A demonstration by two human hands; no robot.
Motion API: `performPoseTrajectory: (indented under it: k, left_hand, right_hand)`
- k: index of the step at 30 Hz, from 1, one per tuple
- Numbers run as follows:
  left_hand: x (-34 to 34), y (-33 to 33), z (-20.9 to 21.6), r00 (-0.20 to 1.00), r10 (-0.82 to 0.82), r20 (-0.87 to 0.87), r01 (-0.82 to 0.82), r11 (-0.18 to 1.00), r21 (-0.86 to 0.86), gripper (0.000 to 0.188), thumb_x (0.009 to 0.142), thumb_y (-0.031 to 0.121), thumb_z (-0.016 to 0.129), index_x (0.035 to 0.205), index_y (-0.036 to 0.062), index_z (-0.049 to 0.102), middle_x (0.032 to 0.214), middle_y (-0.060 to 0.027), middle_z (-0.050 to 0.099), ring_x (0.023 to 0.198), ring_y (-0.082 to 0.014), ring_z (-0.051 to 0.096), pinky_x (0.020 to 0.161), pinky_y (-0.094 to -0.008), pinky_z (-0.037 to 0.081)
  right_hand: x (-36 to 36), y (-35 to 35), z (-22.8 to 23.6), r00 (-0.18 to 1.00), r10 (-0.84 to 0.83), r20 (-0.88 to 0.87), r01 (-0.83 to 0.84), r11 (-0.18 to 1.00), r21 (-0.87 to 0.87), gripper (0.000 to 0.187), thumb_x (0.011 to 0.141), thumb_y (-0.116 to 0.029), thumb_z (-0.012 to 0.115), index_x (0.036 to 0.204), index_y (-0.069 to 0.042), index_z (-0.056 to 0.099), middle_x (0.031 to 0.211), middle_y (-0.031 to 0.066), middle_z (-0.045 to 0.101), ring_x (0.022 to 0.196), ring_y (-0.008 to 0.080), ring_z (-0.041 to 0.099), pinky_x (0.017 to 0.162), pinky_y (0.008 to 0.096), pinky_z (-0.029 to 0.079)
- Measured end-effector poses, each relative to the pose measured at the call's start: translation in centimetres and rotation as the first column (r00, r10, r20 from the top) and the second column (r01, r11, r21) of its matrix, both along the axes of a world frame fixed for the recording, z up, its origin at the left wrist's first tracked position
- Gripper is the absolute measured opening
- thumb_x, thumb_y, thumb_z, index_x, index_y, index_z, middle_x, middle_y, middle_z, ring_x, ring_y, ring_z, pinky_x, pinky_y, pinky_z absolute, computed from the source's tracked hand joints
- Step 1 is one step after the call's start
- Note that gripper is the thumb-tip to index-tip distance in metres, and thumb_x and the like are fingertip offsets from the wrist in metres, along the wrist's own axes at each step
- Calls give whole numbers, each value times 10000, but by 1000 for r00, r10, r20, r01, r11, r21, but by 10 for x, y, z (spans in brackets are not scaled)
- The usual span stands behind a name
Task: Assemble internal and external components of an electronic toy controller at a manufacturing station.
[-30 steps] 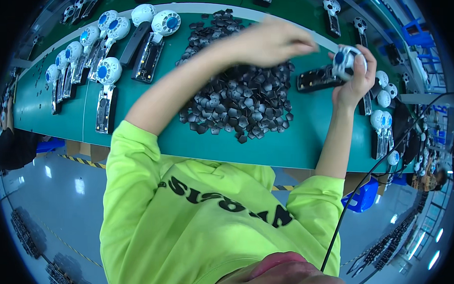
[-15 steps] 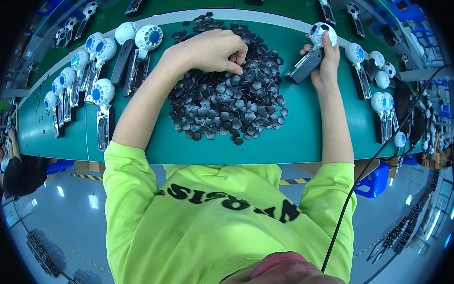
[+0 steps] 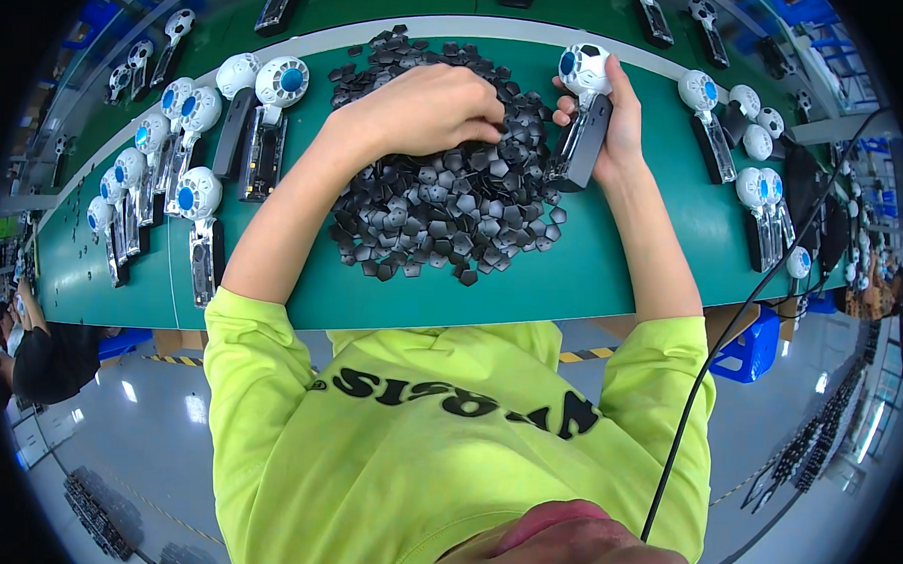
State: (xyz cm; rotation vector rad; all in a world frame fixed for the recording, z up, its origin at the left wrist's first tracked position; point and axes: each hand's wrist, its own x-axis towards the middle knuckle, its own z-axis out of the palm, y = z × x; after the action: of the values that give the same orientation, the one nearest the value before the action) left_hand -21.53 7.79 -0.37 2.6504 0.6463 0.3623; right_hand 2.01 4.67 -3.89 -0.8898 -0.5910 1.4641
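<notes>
A large heap of small black pentagon pieces point(image 3: 444, 217) lies in the middle of the green table. Over its upper part is my left hand point(image 3: 433, 107), fingers pinched together, with a dark pentagon piece showing at the fingertips. My right hand point(image 3: 622, 124) is wrapped round a handheld fan point(image 3: 584, 70) just right of the heap. The fan has a white ball-shaped head with black patches, and its dark grey handle slants down toward the heap. Part of that handle hides behind nothing, while most of my right fingers are hidden behind it.
Several white-headed fans point(image 3: 198, 194) with blue centres and see-through handles lie at the left. More such fans point(image 3: 697, 92) lie at the right. A pale rail point(image 3: 520, 28) crosses behind the heap. A black cable point(image 3: 733, 327) hangs at the right. Another person point(image 3: 56, 358) is at the far left.
My right hand has brought the fan leftward to the edge of the heap, and its handle is now more upright. My left hand has shifted slightly right, with a dark piece now showing at its fingertips.
</notes>
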Motion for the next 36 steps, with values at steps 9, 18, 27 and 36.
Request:
performPoseTrajectory:
  k: [9, 18, 27, 36]
  left_hand:
    - [2, 6, 1, 987, 68, 148, -84, 990, 110, 121, 832, 132, 700, 838, 12, 705, 763, -99, 682, 659, -279, 616, 673, -364, 512]
    - [5, 9, 4, 941, 181, 286, -130, 974, -187, 87, 774, 69, 735, 831, 12, 704, 739, -44, 687, 581, -227, 580, 583, -304, 491]
    - [26, -6, -3, 838, -163, 521, -122, 874, 470, 149, 679, -29, 778, 807, 14, 716, 811, -19, 728, 603, -162, 588, 574, -259, 487]
    - [36, -24, -14, 738, 104, 667, -115, 993, -28, 38, 749, 8, 744, 752, 40, 724, 717, -26, 727, 547, -123, 601, 491, -217, 434]
  right_hand:
    - [-21, -18, 11, 997, 72, -23, -70, 996, 55, 481, 1001, -439, 507, 1164, 11, 549, 951, 142, 655, 591, 140, 548, 501, 290, 459]
    - [-28, -25, 12, 983, 179, -30, -179, 984, -2, 463, 980, -460, 527, 1164, -35, 508, 925, 118, 621, 573, 143, 546, 489, 303, 464]
    - [-37, -32, 11, 977, 151, -151, -142, 988, 68, 460, 990, -425, 494, 1138, 6, 553, 877, 100, 626, 600, 121, 534, 491, 271, 461]
    - [-38, -38, 16, 994, 94, 48, -100, 984, 149, 420, 988, -385, 493, 1220, -35, 481, 910, 107, 620, 626, 137, 547, 503, 267, 471]
